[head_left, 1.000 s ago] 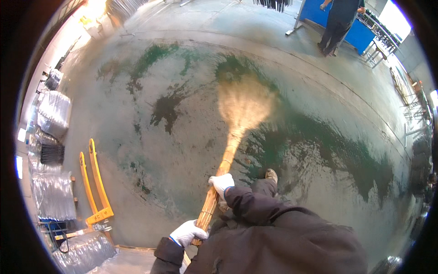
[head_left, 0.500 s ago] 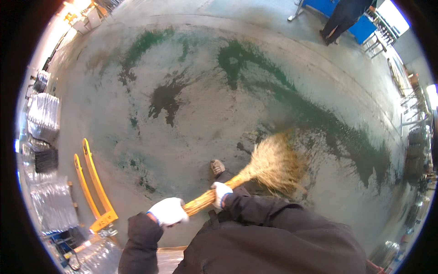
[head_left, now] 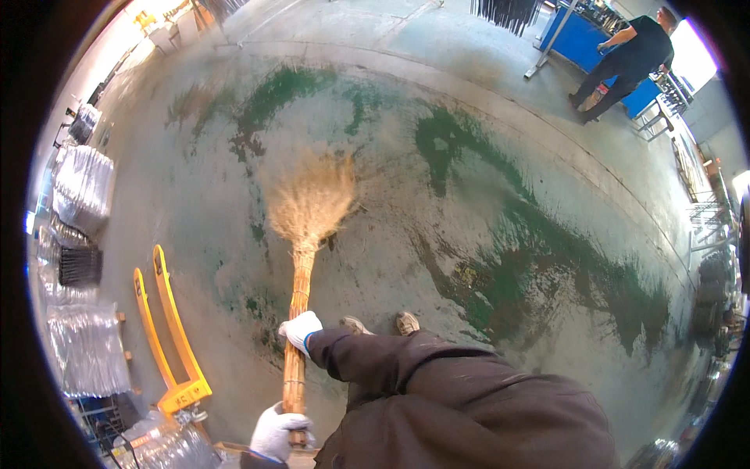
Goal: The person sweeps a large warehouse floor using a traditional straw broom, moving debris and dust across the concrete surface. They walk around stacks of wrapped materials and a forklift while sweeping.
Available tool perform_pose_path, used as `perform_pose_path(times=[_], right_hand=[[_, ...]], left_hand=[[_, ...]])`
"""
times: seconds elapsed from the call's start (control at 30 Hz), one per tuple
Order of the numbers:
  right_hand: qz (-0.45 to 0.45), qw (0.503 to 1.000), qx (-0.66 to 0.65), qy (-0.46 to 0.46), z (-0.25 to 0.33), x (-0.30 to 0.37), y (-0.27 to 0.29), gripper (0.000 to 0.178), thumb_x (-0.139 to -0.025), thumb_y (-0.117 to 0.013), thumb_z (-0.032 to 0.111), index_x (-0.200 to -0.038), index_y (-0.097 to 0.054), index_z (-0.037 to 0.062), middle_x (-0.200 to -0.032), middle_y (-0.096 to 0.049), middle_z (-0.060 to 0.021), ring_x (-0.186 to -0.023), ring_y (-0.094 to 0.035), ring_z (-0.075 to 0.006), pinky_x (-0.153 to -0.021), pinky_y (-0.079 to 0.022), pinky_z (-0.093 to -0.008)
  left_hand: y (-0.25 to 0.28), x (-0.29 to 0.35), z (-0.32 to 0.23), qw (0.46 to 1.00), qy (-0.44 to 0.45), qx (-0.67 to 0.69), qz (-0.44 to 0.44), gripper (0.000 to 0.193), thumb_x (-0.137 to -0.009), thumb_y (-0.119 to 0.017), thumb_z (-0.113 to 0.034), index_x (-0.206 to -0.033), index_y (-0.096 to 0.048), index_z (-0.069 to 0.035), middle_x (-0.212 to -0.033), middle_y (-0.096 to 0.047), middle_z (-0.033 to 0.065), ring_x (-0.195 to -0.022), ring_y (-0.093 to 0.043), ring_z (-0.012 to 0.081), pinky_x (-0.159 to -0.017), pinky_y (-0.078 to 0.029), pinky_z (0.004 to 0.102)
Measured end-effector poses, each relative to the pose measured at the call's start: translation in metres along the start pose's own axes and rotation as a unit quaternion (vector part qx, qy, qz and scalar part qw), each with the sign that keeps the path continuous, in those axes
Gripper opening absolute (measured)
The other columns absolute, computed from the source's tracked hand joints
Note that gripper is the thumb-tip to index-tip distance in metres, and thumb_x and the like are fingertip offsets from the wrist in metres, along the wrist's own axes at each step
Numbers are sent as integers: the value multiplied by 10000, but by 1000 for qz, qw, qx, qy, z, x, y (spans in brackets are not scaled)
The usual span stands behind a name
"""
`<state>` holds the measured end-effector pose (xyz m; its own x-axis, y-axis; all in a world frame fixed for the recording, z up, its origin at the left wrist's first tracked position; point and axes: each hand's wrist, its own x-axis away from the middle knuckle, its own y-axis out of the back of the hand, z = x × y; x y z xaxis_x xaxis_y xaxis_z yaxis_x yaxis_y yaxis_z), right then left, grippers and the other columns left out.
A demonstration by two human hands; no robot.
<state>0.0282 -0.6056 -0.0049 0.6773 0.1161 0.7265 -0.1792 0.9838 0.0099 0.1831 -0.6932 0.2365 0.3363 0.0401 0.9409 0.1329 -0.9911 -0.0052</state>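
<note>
A straw broom (head_left: 300, 289) with a long bound handle stretches away from me, its wide bristle head (head_left: 311, 197) fanned out over the floor and smeared by motion. My left hand (head_left: 275, 432), in a white glove, is closed around the handle's near end. Farther up the handle, my right hand (head_left: 301, 332), also gloved in white, grips it below the bristles. Dark wet-looking and green patches (head_left: 500, 289) spread over the grey floor (head_left: 375, 234), mostly to the right of the broom. The tips of my shoes (head_left: 406, 323) show just ahead of my body.
Yellow pallet jack forks (head_left: 173, 336) lie at the left. Beyond them are plastic-wrapped stacks (head_left: 86, 349) and a black bristly bundle (head_left: 80, 266). At the far right a person (head_left: 625, 66) in dark clothes stands by a blue workbench (head_left: 574, 35). Racks and materials (head_left: 707, 313) line the right edge.
The broom has swung from right to left, its bristles now pointing forward. My left hand has moved nearer to me, the right one leftward. The co-worker shows more fully.
</note>
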Motion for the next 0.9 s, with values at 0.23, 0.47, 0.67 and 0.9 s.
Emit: perform_pose_path(times=[0.23, 0.47, 0.67, 0.9], right_hand=[[-68, 997, 20, 25, 84, -53, 8, 499, -824, -930, 343, -985, -787, -107, -888, -801, -252, -880, -828, -344, -799, -643, -436], [-188, 973, -124, 44, 76, -121, 105, 345, -880, -885, 257, -995, -829, -63, -921, -817, -217, -888, -798, -287, -833, -609, -418], [-337, 886, -320, -10, 63, -183, 294, 143, -869, -843, 95, -951, -841, -22, -933, -787, -89, -827, -720, -236, -816, -584, -413], [-401, 769, -492, -75, 63, -270, 536, 129, -884, -759, 59, -934, -649, 14, -806, -652, -145, -727, -703, -337, -710, -621, -504]], left_hand=[[51, -68, -68, 992, -79, -50, 81, 345, -886, -805, 35, -1197, -658, 56, -927, -759, 123, -806, -767, 245, -788, -630, 383], [13, -140, -183, 970, -39, -126, 202, 368, -884, -842, -3, -1215, -689, 50, -928, -751, 84, -769, -726, 170, -715, -588, 311], [-149, -268, -308, 884, -14, -318, 342, 337, -885, -854, -55, -1178, -714, 34, -846, -741, 86, -636, -685, 154, -575, -540, 297], [-399, -407, -427, 708, -160, -517, 453, 271, -799, -906, -191, -877, -803, 46, -771, -757, 133, -660, -710, 218, -617, -551, 384]])
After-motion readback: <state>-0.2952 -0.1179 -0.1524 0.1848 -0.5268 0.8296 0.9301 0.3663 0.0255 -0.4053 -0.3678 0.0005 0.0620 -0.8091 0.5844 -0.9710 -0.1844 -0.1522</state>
